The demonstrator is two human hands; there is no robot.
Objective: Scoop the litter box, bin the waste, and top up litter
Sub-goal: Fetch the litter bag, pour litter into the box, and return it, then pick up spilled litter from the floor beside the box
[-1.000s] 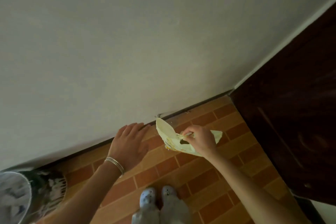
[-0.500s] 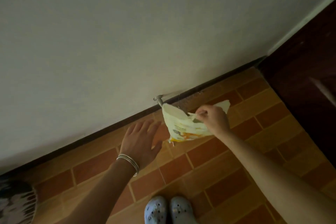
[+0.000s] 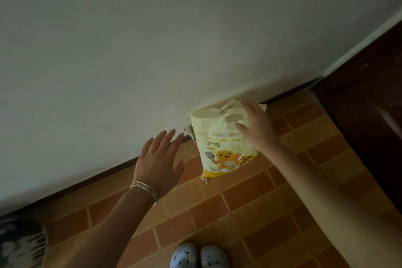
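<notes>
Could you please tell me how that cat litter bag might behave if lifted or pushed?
Probably floppy: the litter bag has a crumpled, slack top. Perhaps part-empty, so fairly light. Upright by the wall, it may tip if nudged.

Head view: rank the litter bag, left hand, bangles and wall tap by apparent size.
1. litter bag
2. left hand, likely nearer the camera, so it is flattered
3. bangles
4. wall tap, smallest, at the bag's edge
</notes>
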